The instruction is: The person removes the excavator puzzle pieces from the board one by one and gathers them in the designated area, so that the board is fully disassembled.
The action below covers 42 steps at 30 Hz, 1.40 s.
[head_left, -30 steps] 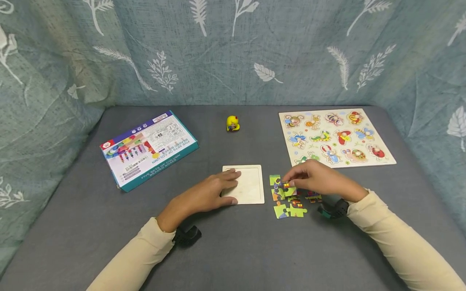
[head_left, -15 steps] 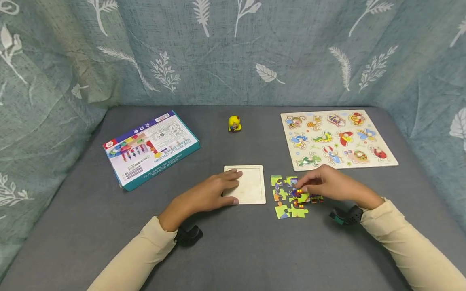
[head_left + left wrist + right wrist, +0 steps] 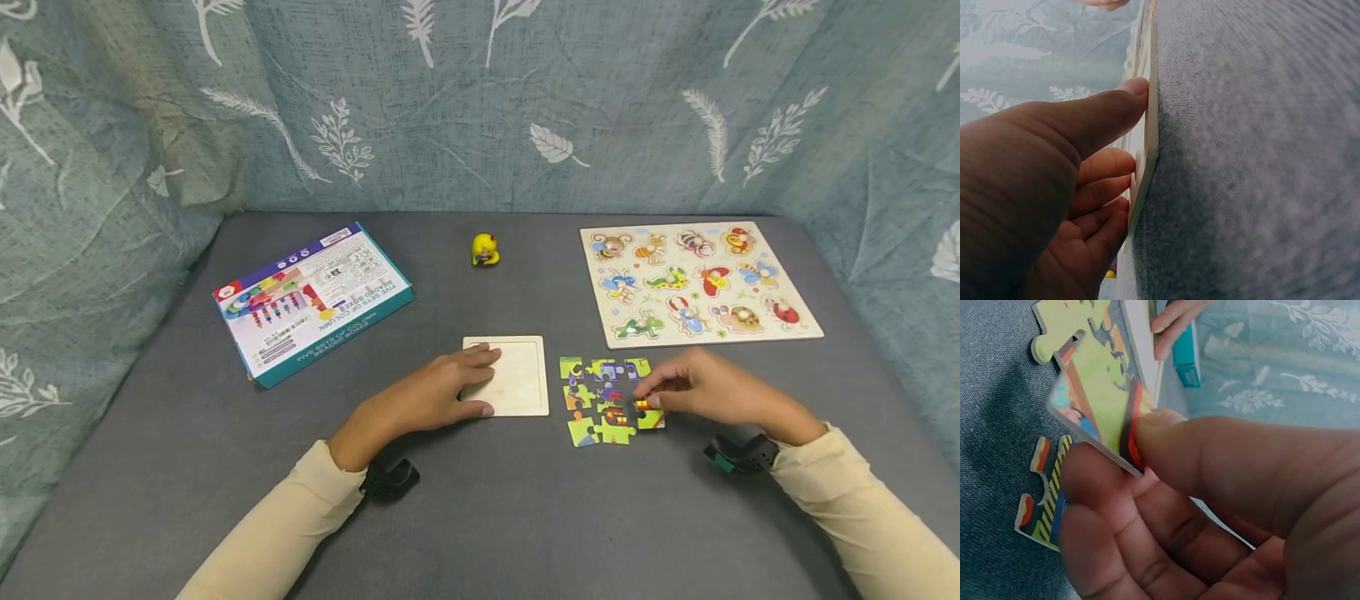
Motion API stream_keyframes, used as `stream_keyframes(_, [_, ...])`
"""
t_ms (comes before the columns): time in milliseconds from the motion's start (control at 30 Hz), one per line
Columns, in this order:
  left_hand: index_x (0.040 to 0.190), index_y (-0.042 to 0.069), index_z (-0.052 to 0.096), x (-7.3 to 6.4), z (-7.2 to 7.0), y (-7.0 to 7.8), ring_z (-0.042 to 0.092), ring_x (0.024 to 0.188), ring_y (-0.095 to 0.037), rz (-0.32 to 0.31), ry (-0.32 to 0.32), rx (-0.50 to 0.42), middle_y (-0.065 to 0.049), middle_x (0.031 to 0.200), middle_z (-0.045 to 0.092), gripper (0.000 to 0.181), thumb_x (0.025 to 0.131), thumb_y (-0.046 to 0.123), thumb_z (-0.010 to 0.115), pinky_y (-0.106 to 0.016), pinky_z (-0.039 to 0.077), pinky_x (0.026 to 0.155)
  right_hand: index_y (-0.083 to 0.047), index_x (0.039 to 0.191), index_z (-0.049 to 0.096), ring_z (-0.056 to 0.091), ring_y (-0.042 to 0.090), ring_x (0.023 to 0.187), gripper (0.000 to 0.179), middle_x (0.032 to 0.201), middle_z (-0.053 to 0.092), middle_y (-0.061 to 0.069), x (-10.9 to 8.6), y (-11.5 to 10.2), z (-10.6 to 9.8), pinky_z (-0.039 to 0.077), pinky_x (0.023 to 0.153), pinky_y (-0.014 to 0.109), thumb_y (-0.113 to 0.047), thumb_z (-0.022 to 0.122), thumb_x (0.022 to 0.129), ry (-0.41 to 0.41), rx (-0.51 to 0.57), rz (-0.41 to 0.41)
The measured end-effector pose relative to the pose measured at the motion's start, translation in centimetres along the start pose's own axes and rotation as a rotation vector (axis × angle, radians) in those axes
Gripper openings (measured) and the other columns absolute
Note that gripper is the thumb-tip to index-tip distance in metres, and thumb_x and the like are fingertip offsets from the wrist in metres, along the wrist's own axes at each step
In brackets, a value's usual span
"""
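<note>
My right hand pinches a green jigsaw piece with red and yellow at one end between thumb and fingers. In the right wrist view it is tilted, above a second piece with black-and-yellow stripes on the table. Left of that hand, several jigsaw pieces lie together face up, with narrow gaps between some. My left hand rests on the left part of a square pale wooden puzzle tray, fingers spread; in the left wrist view the thumb touches its near edge.
An insect peg puzzle board lies at the back right. At the back middle stands a small yellow toy. A beaded-toy box lies on the left of the grey table. A leaf-print curtain hangs behind.
My right hand has moved right with the green jigsaw piece, uncovering more of the laid pieces. My left hand has stayed on the tray.
</note>
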State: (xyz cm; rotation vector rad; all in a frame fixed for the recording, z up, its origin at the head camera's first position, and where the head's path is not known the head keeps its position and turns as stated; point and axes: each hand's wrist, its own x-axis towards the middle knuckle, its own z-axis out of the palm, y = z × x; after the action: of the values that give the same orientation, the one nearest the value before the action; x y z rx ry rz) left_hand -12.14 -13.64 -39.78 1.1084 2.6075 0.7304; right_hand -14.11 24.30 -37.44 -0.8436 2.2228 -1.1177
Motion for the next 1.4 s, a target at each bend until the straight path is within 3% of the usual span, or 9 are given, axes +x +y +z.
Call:
stream_keyframes(233, [0.131, -0.004, 0.058, 0.0, -0.2, 0.1, 0.030, 0.141, -0.030, -0.016, -0.009, -0.001, -0.016, 0.149, 0.041, 0.052, 0.090, 0.025, 0.072, -0.044, 0.029, 0.112, 0.003, 0.104, 0.071, 0.066, 0.009, 0.082, 0.015, 0.093, 0.072, 0.002, -0.5, 0.0, 0.1, 0.055, 0.069, 0.026, 0.000, 0.067, 0.090, -0.054, 0.042, 0.015])
stream_keyframes(500, [0.130, -0.004, 0.059, -0.1, -0.1, -0.1, 0.028, 0.142, -0.030, -0.019, -0.008, -0.012, -0.015, 0.149, 0.040, 0.051, 0.090, 0.025, 0.072, -0.043, 0.028, 0.112, 0.001, 0.098, 0.071, 0.065, 0.010, 0.079, 0.010, 0.092, 0.071, 0.004, -0.7, 0.0, 0.4, 0.055, 0.069, 0.026, -0.001, 0.069, 0.088, -0.056, 0.068, 0.029])
stream_keyframes(767, [0.130, -0.003, 0.060, -0.1, -0.2, 0.0, 0.029, 0.142, -0.030, -0.013, -0.009, -0.012, -0.015, 0.149, 0.041, 0.050, 0.090, 0.025, 0.072, -0.043, 0.028, 0.112, 0.001, 0.097, 0.072, 0.063, 0.006, 0.079, 0.009, 0.094, 0.071, 0.005, -1.0, 0.1, 0.0, 0.054, 0.070, 0.023, 0.001, 0.068, 0.089, -0.076, 0.011, -0.028])
stream_keyframes(1000, [0.128, -0.004, 0.060, -0.1, -0.3, 0.0, 0.030, 0.141, -0.031, -0.011, -0.011, -0.008, -0.017, 0.149, 0.041, 0.049, 0.090, 0.024, 0.073, -0.043, 0.028, 0.112, -0.005, 0.094, 0.074, 0.061, 0.004, 0.080, 0.009, 0.092, 0.071, -0.002, -0.6, -0.1, 0.0, 0.052, 0.071, 0.023, -0.001, 0.068, 0.089, -0.096, -0.068, -0.019])
stream_keyframes(1233, [0.129, -0.004, 0.060, 0.0, -0.6, 0.4, 0.030, 0.141, -0.031, -0.034, -0.041, -0.011, -0.017, 0.149, 0.041, 0.047, 0.091, 0.022, 0.071, -0.044, 0.028, 0.112, -0.003, 0.098, 0.073, 0.063, 0.006, 0.088, 0.010, 0.100, 0.071, 0.004, -0.6, -0.4, -0.3, 0.054, 0.075, 0.025, -0.001, 0.068, 0.090, -0.085, -0.072, -0.030])
stream_keyframes(1400, [0.129, -0.003, 0.061, -0.1, -1.0, 0.4, 0.032, 0.140, -0.029, -0.040, -0.046, -0.042, -0.016, 0.148, 0.042, 0.042, 0.095, 0.022, 0.066, -0.044, 0.029, 0.112, -0.001, 0.099, 0.072, 0.062, 0.005, 0.083, 0.010, 0.095, 0.070, 0.001, -0.8, -0.6, -0.6, 0.054, 0.071, 0.024, -0.001, 0.068, 0.090, -0.105, -0.059, -0.004])
